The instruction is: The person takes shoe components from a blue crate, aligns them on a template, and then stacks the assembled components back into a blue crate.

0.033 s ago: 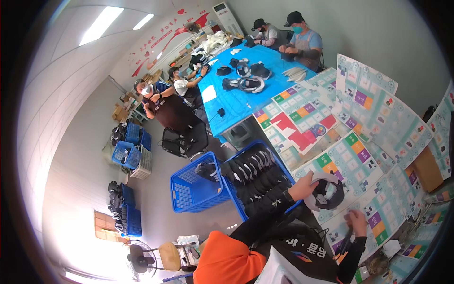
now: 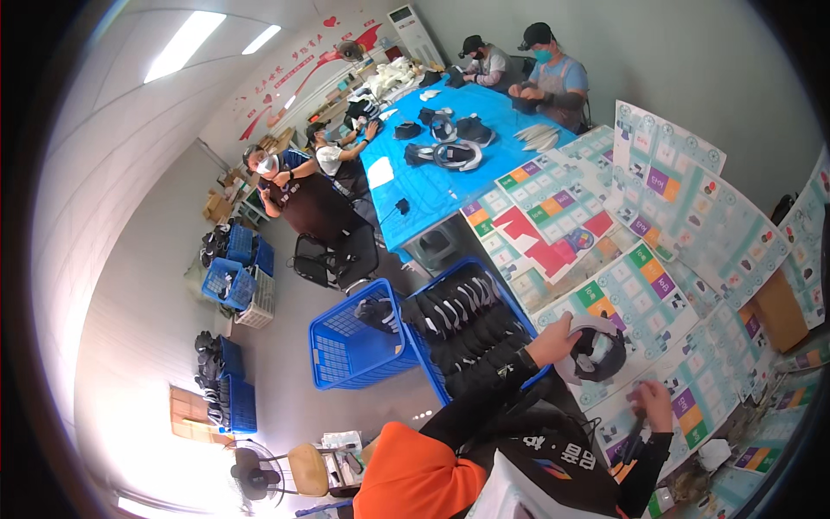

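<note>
My left hand (image 2: 553, 340) grips the light grey rim of a rounded black-and-grey fabric piece (image 2: 616, 350). Its hollow side faces up, showing a pale patch inside, and it sits over the printed sheets (image 2: 644, 303) on the table. Its exact kind is unclear. Close by, nearer to me, my right hand (image 2: 654, 405) is half curled around a dark, narrow object (image 2: 635, 439), too hidden to name. Left of the table, a blue basket (image 2: 424, 368) holds rows of black pieces with pale strips (image 2: 462, 324).
A second blue basket (image 2: 333, 376) adjoins the first. Beyond lies a blue-covered table (image 2: 415, 203) with dark fabric pieces (image 2: 456, 156) and white curved pieces (image 2: 538, 137). Several people sit around it. A chair (image 2: 333, 259) stands left, a fan (image 2: 255, 471) lower left. Printed boards (image 2: 692, 199) rise at right.
</note>
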### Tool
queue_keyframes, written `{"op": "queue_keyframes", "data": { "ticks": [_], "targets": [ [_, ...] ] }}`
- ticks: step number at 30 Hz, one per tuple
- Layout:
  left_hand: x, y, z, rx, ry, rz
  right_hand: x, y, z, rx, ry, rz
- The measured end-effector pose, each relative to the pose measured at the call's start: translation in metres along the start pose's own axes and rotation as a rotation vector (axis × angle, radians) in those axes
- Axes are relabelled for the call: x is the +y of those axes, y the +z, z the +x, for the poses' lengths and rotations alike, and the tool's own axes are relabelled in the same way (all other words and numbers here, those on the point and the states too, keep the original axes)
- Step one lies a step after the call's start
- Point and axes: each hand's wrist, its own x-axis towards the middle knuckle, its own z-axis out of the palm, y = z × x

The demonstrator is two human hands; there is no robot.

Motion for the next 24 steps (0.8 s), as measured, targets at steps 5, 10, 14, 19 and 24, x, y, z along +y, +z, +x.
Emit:
{"op": "queue_keyframes", "data": {
  "ticks": [5,10,14,19,24],
  "targets": [
    [-0.005,-0.001,0.022,0.022,0.108,0.038,-0.130,0.001,-0.041,0.105,-0.260,-0.088],
    [-0.007,-0.038,0.024,-0.024,0.130,0.037,-0.282,0.055,-0.118,0.332,-0.781,0.008],
    [0.038,-0.054,-0.001,-0.047,0.270,0.266,-0.346,0.097,-0.183,0.402,-0.891,-1.008],
    [0.084,-0.086,-0.044,-0.001,0.395,0.315,-0.351,0.133,-0.128,0.341,-0.742,-1.124],
    [0.091,-0.131,-0.062,-0.043,0.336,0.195,-0.369,0.118,-0.159,-0.295,-0.801,-0.050]
  ]
}}
